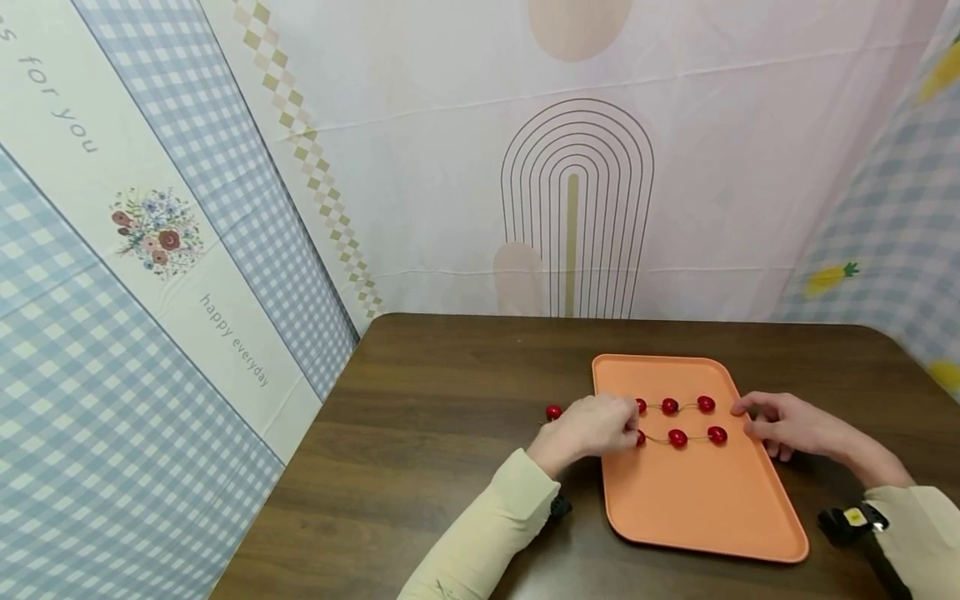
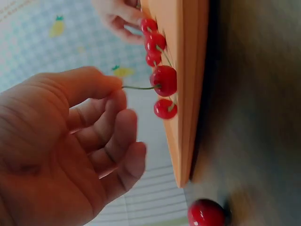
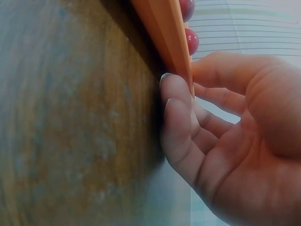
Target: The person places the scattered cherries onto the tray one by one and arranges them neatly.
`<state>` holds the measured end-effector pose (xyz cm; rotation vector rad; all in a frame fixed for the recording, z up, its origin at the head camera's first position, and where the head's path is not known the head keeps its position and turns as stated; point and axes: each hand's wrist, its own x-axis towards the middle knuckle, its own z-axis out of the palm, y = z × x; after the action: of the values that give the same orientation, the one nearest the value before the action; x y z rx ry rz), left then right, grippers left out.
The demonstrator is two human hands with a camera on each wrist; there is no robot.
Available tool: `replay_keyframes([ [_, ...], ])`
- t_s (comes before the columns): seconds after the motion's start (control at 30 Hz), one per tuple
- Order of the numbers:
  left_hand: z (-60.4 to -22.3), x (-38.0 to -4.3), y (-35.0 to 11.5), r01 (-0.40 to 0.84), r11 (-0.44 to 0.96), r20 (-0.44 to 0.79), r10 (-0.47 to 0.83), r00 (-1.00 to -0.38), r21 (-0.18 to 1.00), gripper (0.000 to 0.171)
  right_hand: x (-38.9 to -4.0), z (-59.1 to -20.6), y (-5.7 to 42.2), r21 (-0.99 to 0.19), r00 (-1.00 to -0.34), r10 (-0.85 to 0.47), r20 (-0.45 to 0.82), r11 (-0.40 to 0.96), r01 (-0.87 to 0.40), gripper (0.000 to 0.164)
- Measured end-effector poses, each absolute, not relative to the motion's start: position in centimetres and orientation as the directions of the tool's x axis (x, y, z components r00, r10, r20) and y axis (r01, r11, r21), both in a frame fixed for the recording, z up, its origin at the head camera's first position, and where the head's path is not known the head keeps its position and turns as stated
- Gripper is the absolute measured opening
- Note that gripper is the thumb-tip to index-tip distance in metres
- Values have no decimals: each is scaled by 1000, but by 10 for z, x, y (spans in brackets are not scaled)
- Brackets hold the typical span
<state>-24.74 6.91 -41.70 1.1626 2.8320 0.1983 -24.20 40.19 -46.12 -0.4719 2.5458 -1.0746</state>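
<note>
An orange tray [image 1: 697, 508] lies on the table with red cherries in two rows across it, including one cherry [image 1: 678, 438] in the nearer row. Over the tray's left side, my left hand [image 1: 592, 429] pinches a thin green stem between thumb and forefinger. In the left wrist view that stem [image 2: 138, 87] leads to a cherry [image 2: 163, 81] at the tray's edge. My right hand [image 1: 795, 427] holds the tray's right rim, with the thumb on top and curled fingers [image 3: 178, 122] against its outer side. The left hand hides part of both rows in the head view.
Another cherry [image 1: 553, 412] lies on the dark wooden table [image 1: 420, 467], left of the tray and beside my left hand. A patterned cloth [image 1: 435, 167] hangs behind the table, and a blue checked cloth [image 1: 67, 367] hangs at the left.
</note>
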Motion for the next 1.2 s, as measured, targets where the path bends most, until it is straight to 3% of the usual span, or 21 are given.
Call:
replay_keyframes([
  [0.17,-419,-235,76,756,652,-69,758,-649,55,20,-243,-462,402,-723,-892,-416,-179,671,-168,34],
  [0.47,-425,-223,93,752,656,-115,744,-659,-67,28,-244,-463,404,-720,-889,-427,-163,668,-189,32],
  [0.7,-428,-222,98,754,656,-171,743,-647,-5,34,-244,-464,403,-720,-891,-422,-169,670,-181,31],
  [0.97,-425,-229,100,579,815,-259,564,-784,23,32,-244,-463,403,-720,-889,-428,-164,668,-188,31],
  [1.2,-430,-231,113,561,827,-293,533,-794,-15,30,-244,-462,402,-723,-889,-425,-171,667,-180,32],
])
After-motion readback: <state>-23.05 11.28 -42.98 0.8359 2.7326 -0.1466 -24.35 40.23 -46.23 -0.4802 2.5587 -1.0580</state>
